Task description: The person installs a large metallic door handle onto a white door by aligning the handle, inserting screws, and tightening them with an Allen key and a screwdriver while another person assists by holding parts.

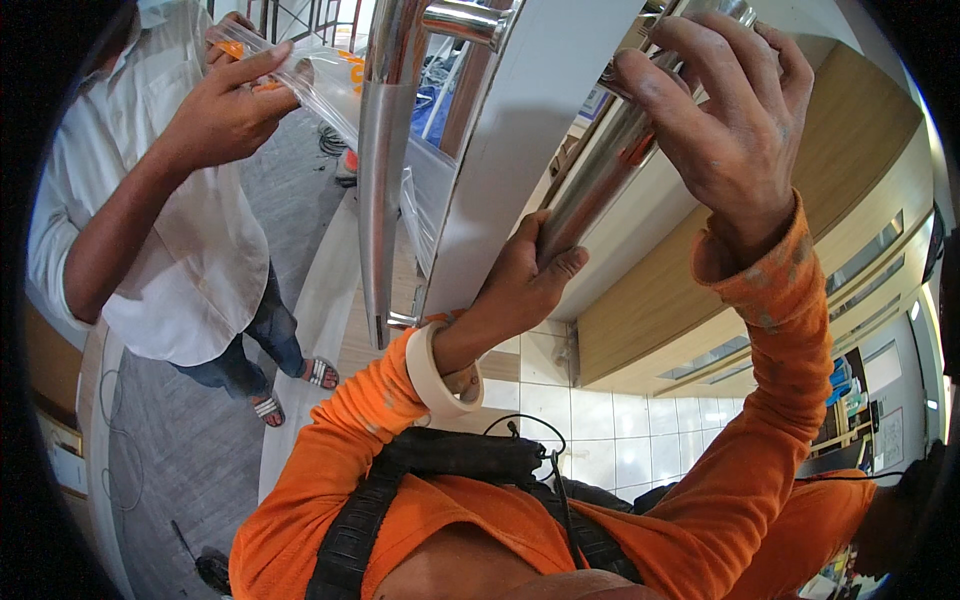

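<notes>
A white door panel [530, 130] stands edge-on in front of me, with a shiny tubular metal door handle on either side. My left hand [525, 275] is closed round the lower part of the right-hand door handle [610, 165]. Higher on that same bar, my right hand [740, 120] curls its bent fingers over the upper end; its fingertips are partly hidden. A cream-coloured roll of tape [430, 375] hangs round my left wrist like a bracelet. The other door handle [383, 190], on the left face, is touched by neither hand.
At the left a person in a white shirt [180, 240] holds clear plastic film [325, 90] with orange print, close to the left handle. A wood-faced counter [650, 330] runs along the right. White floor tiles [590, 410] lie below; a cable [125, 440] crosses the grey floor.
</notes>
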`<state>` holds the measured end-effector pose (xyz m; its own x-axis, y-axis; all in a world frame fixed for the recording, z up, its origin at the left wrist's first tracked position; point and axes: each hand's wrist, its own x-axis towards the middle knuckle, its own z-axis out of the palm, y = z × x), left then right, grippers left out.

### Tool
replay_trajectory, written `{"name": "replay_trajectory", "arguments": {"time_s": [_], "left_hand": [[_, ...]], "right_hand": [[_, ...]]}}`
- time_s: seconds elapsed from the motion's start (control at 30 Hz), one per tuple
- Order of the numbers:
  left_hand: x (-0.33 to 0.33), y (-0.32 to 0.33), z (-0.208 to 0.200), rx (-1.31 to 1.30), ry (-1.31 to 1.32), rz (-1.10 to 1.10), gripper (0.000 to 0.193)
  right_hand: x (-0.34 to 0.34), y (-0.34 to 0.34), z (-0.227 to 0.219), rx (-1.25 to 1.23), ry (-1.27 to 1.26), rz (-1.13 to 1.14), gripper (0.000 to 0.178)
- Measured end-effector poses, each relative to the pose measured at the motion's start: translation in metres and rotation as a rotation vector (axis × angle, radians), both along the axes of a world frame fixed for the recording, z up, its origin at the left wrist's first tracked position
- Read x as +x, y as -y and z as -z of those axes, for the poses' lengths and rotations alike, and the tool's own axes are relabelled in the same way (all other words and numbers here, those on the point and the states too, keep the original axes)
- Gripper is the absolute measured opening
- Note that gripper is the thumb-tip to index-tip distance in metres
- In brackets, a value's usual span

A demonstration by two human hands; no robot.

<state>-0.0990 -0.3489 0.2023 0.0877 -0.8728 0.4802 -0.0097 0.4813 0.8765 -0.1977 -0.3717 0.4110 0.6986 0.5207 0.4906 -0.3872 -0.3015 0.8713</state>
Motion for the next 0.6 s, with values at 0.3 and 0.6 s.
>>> {"name": "replay_trajectory", "arguments": {"time_s": [0.3, 0.6], "left_hand": [[-0.002, 0.006, 0.004, -0.037, -0.016, -0.007, 0.051], [0.005, 0.003, 0.0, -0.084, -0.06, -0.015, 0.045]], "right_hand": [[0.011, 0.026, -0.022, -0.17, -0.185, -0.124, 0.01], [-0.001, -0.013, -0.012, 0.081, -0.184, 0.31, 0.023]]}}
